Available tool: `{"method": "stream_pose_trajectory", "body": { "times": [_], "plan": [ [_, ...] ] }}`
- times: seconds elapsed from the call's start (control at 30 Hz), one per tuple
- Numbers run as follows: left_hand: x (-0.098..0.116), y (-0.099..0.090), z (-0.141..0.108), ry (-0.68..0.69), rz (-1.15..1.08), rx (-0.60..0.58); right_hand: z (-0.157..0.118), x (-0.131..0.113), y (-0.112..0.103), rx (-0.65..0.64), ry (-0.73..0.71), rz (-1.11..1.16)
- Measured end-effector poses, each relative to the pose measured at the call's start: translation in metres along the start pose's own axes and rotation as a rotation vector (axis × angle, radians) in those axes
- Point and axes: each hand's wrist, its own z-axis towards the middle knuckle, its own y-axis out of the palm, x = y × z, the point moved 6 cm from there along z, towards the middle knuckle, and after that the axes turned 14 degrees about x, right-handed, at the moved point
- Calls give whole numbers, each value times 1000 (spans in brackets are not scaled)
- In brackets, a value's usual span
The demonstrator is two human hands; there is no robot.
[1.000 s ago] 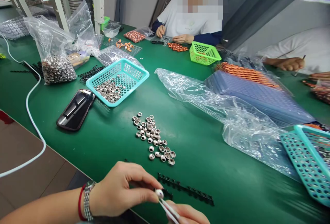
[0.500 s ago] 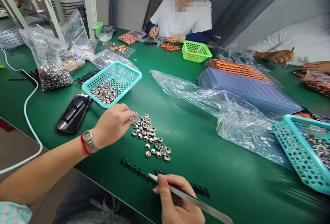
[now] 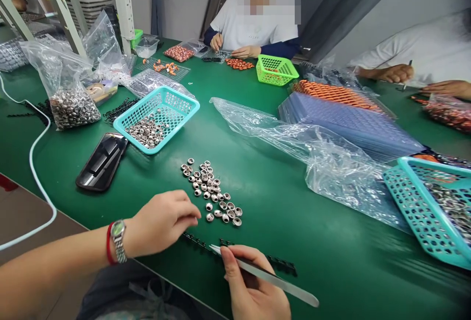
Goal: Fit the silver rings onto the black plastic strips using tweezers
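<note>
small silver round hollow caps, shiny like metal (image 3: 210,188), in a loose pile on the flat green table top (image 3: 265,212). probably very light, hard and smooth, so likely to roll or slip away. not likely to bend or break. best to pinch by the round outside, finger on one side and thumb on the other, with the hole left free.

just beside the near end of the pile, the bare left hand (image 3: 162,224), thumb and fingertips close together; cannot tell about any cap hidden inside. in the bare right hand (image 3: 253,293), long thin silver metal tweezers (image 3: 275,280), pinched snugly, points to the left and nothing seen between. by the points, thin black knobby strips (image 3: 282,264), likely light and a bit bendy; touching or not, hard to tell.

farther out, a pale blue plastic basket with holes (image 3: 180,126), more caps inside. next to that, a shiny black flat phone (image 3: 101,163). across the table, a person in a white shirt (image 3: 253,30).
</note>
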Motion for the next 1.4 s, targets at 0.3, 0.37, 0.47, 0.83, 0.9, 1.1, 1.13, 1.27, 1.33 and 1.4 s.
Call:
{"method": "stream_pose_trajectory", "body": {
  "times": [0.3, 0.37, 0.47, 0.83, 0.9, 1.1, 1.13, 1.27, 1.33, 1.4],
  "plan": [
    [33, 21, -60, 143, -48, 139, 6, -14, -12, 111, -137, -25],
    [35, 24, -61, 168, -38, 154, 7, -12, -9, 84, -151, -40],
    [37, 25, -61, 193, -41, 193, 8, -8, -7, 88, -138, -51],
    [33, 30, -65, 188, 2, 172, 9, -2, -7, 0, -64, 24],
    [33, 30, -64, 183, -1, 161, 10, -1, -7, -12, -56, 45],
    [36, 21, -58, 179, -55, 197, 11, 0, -8, -8, -75, 88],
    [37, 18, -56, 177, -74, 219, 11, -1, -9, -2, -83, 94],
    [35, 2, -51, 61, -235, 334, 10, -5, -13, 32, -124, 147],
    [30, 0, -50, -81, -381, 367, 7, -8, -15, 67, -150, 223],
    [25, 6, -50, -249, -540, 362, 2, -12, -18, 119, -205, 347]
  ]
}}
